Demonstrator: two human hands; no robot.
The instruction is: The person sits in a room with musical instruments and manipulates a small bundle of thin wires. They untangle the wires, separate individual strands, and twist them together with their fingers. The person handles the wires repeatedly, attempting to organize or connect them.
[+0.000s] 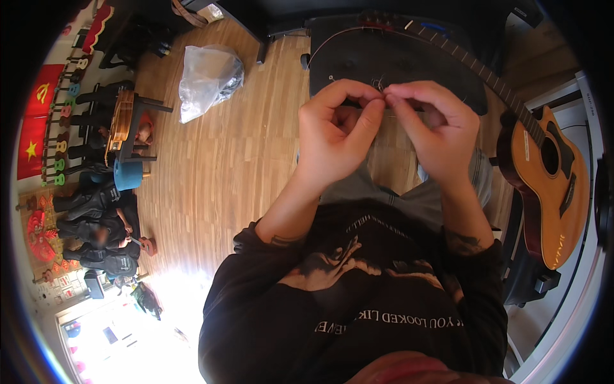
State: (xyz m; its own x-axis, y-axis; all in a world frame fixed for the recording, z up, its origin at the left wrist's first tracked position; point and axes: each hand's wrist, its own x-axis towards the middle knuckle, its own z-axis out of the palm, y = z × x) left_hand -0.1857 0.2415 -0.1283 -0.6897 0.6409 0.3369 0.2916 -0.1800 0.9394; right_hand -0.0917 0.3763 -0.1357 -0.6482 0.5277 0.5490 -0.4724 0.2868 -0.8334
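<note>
Both my hands meet over a black padded bench, fingertips nearly touching. My left hand (338, 131) is closed in a pinch, thumb against forefinger. My right hand (442, 128) pinches in the same way just beside it. Thin, coiled guitar string (379, 84) shows at the fingertips; the part between the fingers is hidden. An acoustic guitar (555, 203) leans at my right, its neck slanting up to the far side of the bench (348, 67). From its headstock (378, 22) a loose thin string curves down to the left.
A clear plastic bag (203, 82) lies on the wooden floor (211, 169) at the far left. Beyond it, another guitar (121, 121) rests by a dark bench and a blue stool (128, 175). A seated person (105, 230) at left holds a small guitar.
</note>
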